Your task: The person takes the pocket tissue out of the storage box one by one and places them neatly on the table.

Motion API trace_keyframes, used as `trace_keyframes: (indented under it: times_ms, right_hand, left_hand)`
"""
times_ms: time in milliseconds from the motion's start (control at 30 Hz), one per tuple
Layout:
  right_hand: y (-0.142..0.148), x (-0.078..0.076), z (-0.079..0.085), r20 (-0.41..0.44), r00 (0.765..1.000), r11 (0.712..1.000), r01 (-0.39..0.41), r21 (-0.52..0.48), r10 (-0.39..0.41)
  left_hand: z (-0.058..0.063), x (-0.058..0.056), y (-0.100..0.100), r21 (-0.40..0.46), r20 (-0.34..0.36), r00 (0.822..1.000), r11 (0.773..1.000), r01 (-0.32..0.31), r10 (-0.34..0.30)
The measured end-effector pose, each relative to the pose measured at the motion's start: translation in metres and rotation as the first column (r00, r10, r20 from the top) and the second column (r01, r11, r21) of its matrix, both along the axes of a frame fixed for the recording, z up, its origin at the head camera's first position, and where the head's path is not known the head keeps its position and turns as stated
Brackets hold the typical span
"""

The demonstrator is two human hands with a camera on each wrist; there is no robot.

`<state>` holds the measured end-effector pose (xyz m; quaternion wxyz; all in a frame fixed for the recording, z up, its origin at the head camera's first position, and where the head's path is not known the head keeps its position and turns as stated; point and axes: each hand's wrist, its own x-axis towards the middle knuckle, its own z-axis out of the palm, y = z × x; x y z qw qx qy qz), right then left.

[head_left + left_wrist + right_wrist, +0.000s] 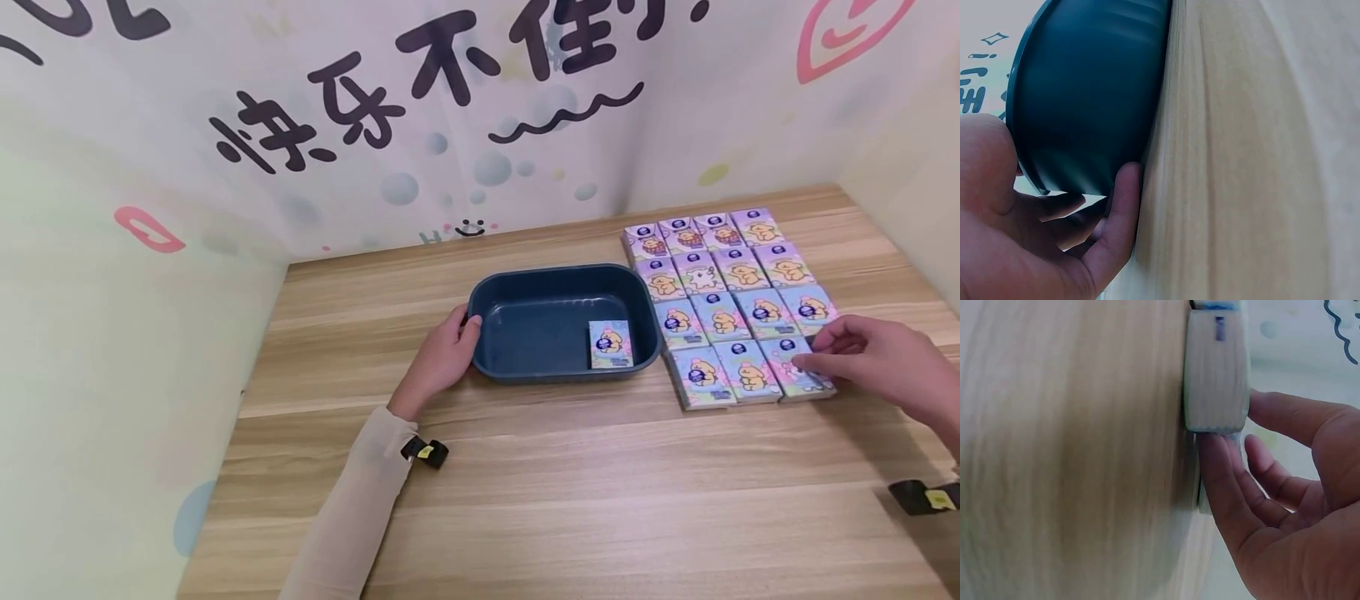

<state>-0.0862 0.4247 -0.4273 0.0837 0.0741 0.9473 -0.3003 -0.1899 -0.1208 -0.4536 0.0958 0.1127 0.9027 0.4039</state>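
Note:
A dark blue plastic basin [540, 325] stands on the table, one blue pocket tissue pack [611, 344] lying in its front right corner. My left hand [444, 354] grips the basin's left end, with the thumb over the rim and the fingers on the outer wall [1085, 106]. At the right, several tissue packs with cartoon animals are laid out in rows, purple ones [742, 268] behind and blue ones [723, 317] in front. My right hand [881, 360] holds the front right tissue pack [1217, 375], thumb on its upper face and fingers against its side.
The wood-grain table [525, 492] meets a printed wall cloth [480, 150] at the back. Pale walls border it at left [97, 333] and right [907, 150]. The basin's right end is close beside the rows of packs.

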Motion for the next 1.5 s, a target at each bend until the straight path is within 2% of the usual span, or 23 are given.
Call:
trace_keyframes:
  times_ms: [67, 100, 233, 300, 500, 600, 767, 1067, 1233, 1400, 1500]
  right_hand:
    - [-0.003, 0.000, 0.003, -0.003, 1.000, 0.999, -0.001, 0.037, 0.001]
    - [-0.005, 0.000, 0.005, -0.006, 1.000, 0.999, -0.002, 0.052, 0.002]
    - [-0.011, -0.004, 0.010, -0.011, 0.999, 0.995, -0.029, 0.096, 0.030]
    - [-0.014, -0.008, 0.013, -0.017, 0.998, 0.992, -0.056, 0.114, 0.059]
    - [-0.031, -0.024, 0.018, -0.068, 0.985, 0.979, -0.148, 0.142, 0.159]
    - [-0.043, -0.033, 0.021, -0.095, 0.977, 0.976, -0.181, 0.119, 0.193]
    - [-0.070, -0.050, 0.027, -0.110, 0.964, 0.968, -0.234, 0.086, 0.243]
    - [-0.119, -0.075, 0.043, -0.099, 0.947, 0.952, -0.300, 0.057, 0.305]
    - [-0.143, -0.084, 0.052, -0.122, 0.934, 0.941, -0.334, 0.043, 0.337]
    - [-0.166, -0.092, 0.057, -0.154, 0.915, 0.928, -0.371, 0.038, 0.372]
    - [-0.178, -0.097, 0.060, -0.173, 0.900, 0.916, -0.401, 0.036, 0.401]
  left_hand:
    - [0.008, 0.004, 0.002, -0.004, 0.008, 1.000, 1.000, -0.004, 0.004]
    - [0.003, 0.001, 0.000, 0.008, 0.014, 1.000, 1.000, -0.006, 0.006]
    - [-0.030, -0.016, -0.009, 0.002, -0.011, 1.000, 1.000, -0.007, 0.007]
    - [-0.041, -0.022, -0.012, -0.001, -0.022, 1.000, 1.000, 0.001, -0.001]
    - [0.002, 0.002, -0.002, 0.014, -0.002, 1.000, 1.000, 0.009, -0.009]
    - [0.011, 0.006, 0.001, 0.009, 0.006, 1.000, 1.000, 0.003, -0.003]
    - [0.015, 0.009, 0.003, 0.003, 0.008, 1.000, 1.000, -0.004, 0.004]
    - [0.015, 0.009, 0.006, -0.004, 0.017, 1.000, 1.000, -0.025, 0.025]
    - [0.014, 0.008, 0.004, 0.012, 0.019, 1.000, 1.000, -0.008, 0.008]
    - [-0.001, -0.002, -0.002, 0.005, 0.007, 1.000, 1.000, 0.006, -0.006]
    - [-0.002, -0.002, -0.002, 0.009, 0.006, 1.000, 1.000, 0.010, -0.010]
